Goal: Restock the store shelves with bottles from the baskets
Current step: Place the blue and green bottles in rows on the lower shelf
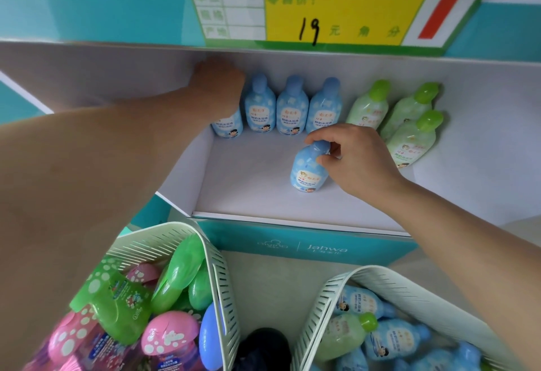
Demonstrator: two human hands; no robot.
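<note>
A white, smooth, card-like shelf [248, 165] with a teal front lip fills the view, under a glossy price sign [322, 4] printed in green and yellow with handwritten black marks.

The right hand [357, 159] pinches the rounded cap of the front blue bottle [307, 171], thumb and fingers curled round it. This bottle stands upright on the shelf floor, alone, directly below the hand's fingertips. It is squat and shouldered, of pale blue plastic with a cloud-patterned label.

The left hand [218, 83] reaches to the back of the shelf and covers the top of the end blue bottle [227, 126]. It looks curled round the cap, though blur and the back of the hand hide the fingers. Just to the right of this hand, three more blue bottles [292, 110] stand in a row, touching. Beyond the right hand's knuckles, three green bottles [409, 115] of the same shape stand close together.

Below the left forearm sits a slotted white plastic left basket [222, 277] holding glossy green, pink and blue items. Under the right forearm, the right basket [319, 312] holds blue and green bottles lying on their sides.
</note>
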